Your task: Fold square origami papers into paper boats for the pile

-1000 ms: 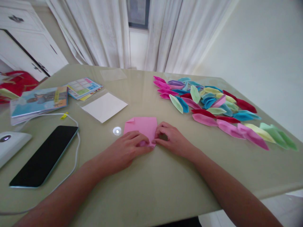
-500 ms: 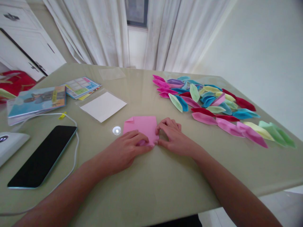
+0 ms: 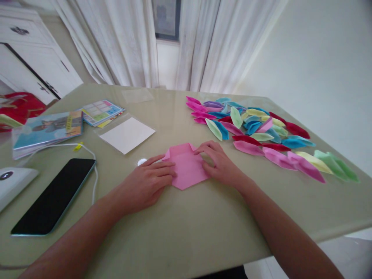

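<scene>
A sheet of pink paper (image 3: 188,166) with folded corners lies on the table in front of me, one point toward me. My left hand (image 3: 152,178) rests on its left edge, fingers stretched out flat. At the right edge, my right hand (image 3: 219,162) has its index finger curled onto the upper right folded corner and its thumb lower down, holding the paper. Up and to the right spread many folded paper pieces (image 3: 250,149) in pink, red, blue, green, yellow and purple, apart from both hands.
On the left lie a black-screened phone (image 3: 55,197), a white cable (image 3: 94,182), a white device (image 3: 17,182) and a picture booklet (image 3: 48,130). A white sheet in a clear sleeve (image 3: 128,135) and colourful cards (image 3: 103,110) lie farther back. Curtains (image 3: 124,42) hang behind the table.
The pink paper has turned so a point faces me, and another folded corner shows at its upper right. My left hand has flattened and shifted left; the right hand has moved slightly right.
</scene>
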A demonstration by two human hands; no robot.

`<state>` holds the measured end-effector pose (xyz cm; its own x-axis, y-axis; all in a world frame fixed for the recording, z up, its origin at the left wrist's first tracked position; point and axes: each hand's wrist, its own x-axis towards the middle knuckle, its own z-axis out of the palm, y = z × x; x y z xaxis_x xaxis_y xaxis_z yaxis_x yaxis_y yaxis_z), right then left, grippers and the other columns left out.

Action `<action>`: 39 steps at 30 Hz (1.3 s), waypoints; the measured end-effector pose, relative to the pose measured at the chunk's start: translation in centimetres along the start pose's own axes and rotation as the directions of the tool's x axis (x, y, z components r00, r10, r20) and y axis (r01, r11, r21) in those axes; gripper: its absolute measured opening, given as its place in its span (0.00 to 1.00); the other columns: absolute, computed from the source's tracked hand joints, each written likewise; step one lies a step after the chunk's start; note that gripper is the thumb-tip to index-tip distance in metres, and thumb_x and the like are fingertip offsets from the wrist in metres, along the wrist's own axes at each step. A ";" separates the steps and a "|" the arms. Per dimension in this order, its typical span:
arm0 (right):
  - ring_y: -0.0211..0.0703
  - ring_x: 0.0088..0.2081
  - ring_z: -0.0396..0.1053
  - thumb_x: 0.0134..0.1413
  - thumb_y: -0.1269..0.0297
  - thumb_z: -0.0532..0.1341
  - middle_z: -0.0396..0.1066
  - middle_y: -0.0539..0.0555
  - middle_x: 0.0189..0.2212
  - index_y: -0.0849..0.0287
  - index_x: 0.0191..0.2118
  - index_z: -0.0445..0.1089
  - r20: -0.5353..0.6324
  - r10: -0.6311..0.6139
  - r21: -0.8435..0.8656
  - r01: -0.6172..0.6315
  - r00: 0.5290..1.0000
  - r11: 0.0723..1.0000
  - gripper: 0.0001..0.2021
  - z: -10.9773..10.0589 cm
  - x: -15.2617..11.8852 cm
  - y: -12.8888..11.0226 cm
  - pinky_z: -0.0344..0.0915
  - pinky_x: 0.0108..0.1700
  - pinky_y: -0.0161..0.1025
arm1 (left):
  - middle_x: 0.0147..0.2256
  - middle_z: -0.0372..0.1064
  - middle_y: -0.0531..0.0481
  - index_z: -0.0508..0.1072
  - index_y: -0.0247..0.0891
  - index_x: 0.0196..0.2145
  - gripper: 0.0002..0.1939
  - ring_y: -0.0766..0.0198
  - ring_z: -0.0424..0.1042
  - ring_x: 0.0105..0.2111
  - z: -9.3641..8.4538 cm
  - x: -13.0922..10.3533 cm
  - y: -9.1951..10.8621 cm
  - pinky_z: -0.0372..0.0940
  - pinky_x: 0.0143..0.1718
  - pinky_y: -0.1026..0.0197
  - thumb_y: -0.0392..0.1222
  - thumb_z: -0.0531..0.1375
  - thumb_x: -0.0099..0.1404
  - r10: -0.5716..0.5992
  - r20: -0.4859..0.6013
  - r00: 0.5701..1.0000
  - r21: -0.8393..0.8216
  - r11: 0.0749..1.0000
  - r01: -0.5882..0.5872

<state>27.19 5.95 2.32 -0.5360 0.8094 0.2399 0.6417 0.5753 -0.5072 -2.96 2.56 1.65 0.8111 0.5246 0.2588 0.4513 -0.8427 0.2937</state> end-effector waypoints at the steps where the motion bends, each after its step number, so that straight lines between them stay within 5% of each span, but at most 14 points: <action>1: 0.55 0.58 0.65 0.58 0.79 0.59 0.69 0.59 0.53 0.55 0.54 0.71 0.002 -0.027 -0.002 0.027 1.000 1.000 0.20 -0.1 0.0 0.2 0.59 0.64 0.55 | 0.53 0.80 0.47 0.77 0.41 0.50 0.18 0.54 0.73 0.62 -0.1 0.0 0.0 0.53 0.72 0.42 0.27 0.53 0.71 -0.006 -0.016 1.000 0.006 1.000 0.006; 7: 0.52 0.49 0.73 0.61 0.79 0.60 0.78 0.57 0.44 0.56 0.44 0.77 0.108 -0.103 0.023 0.101 0.989 0.995 0.14 -0.3 0.2 -0.2 0.67 0.54 0.50 | 0.51 0.79 0.41 0.77 0.39 0.45 0.11 0.53 0.79 0.50 -0.1 -0.1 -0.3 0.73 0.52 0.51 0.36 0.54 0.73 -0.089 -0.018 0.996 0.071 0.993 0.090; 14: 0.50 0.49 0.75 0.61 0.79 0.61 0.79 0.57 0.45 0.56 0.48 0.80 0.148 -0.116 0.077 0.106 0.982 0.991 0.16 -0.1 0.0 -1.3 0.70 0.55 0.49 | 0.50 0.80 0.41 0.78 0.37 0.50 0.13 0.49 0.77 0.52 0.8 -0.5 -1.9 0.70 0.54 0.46 0.34 0.54 0.77 -0.089 -0.153 0.984 0.232 0.965 0.123; 18: 0.50 0.50 0.75 0.66 0.73 0.64 0.78 0.59 0.48 0.57 0.51 0.81 0.166 -0.126 0.058 0.118 0.978 0.991 0.12 0.5 -0.2 -1.6 0.71 0.54 0.47 | 0.48 0.81 0.44 0.78 0.38 0.53 0.13 0.54 0.78 0.47 1.2 0.0 -0.9 0.69 0.49 0.51 0.35 0.55 0.79 -0.040 -0.194 0.980 0.229 0.970 0.085; 21: 0.50 0.50 0.75 0.69 0.68 0.64 0.77 0.59 0.48 0.56 0.52 0.80 0.168 -0.125 0.033 0.121 0.978 0.992 0.11 1.1 -0.3 -1.8 0.71 0.53 0.46 | 0.47 0.81 0.45 0.78 0.39 0.52 0.11 0.54 0.78 0.45 1.7 0.4 0.3 0.69 0.49 0.51 0.42 0.59 0.78 -0.024 -0.187 0.982 0.188 0.980 0.060; 27: 0.50 0.50 0.74 0.70 0.63 0.65 0.76 0.59 0.50 0.56 0.54 0.79 0.210 -0.136 0.042 0.130 0.968 0.991 0.11 1.6 -0.5 -2.6 0.71 0.54 0.46 | 0.46 0.79 0.46 0.79 0.41 0.48 0.11 0.55 0.77 0.45 2.0 0.5 0.4 0.68 0.49 0.51 0.34 0.56 0.78 -0.057 -0.114 0.992 0.179 0.981 0.077; 33: 0.50 0.51 0.73 0.72 0.60 0.62 0.76 0.59 0.49 0.57 0.53 0.77 0.190 -0.182 -0.064 0.197 0.965 0.978 0.11 2.1 -0.5 -2.7 0.69 0.54 0.46 | 0.45 0.77 0.46 0.77 0.40 0.48 0.12 0.53 0.75 0.46 2.2 0.4 0.2 0.66 0.50 0.50 0.49 0.61 0.77 -0.117 -0.118 0.986 0.129 0.983 0.132; 39: 0.49 0.48 0.72 0.75 0.59 0.59 0.76 0.57 0.46 0.56 0.50 0.76 0.168 -0.216 -0.117 0.237 0.962 0.965 0.10 2.6 -0.4 -2.6 0.68 0.52 0.45 | 0.43 0.76 0.46 0.77 0.40 0.45 0.10 0.53 0.74 0.45 2.3 0.7 0.5 0.65 0.49 0.50 0.46 0.60 0.78 -0.114 -0.117 0.987 0.148 0.980 0.131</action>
<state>24.30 3.77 1.38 -0.7463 0.6345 0.2009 0.5560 0.7603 -0.3358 -1.36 2.24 -0.19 0.7051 0.6277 0.3299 0.6035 -0.7755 0.1857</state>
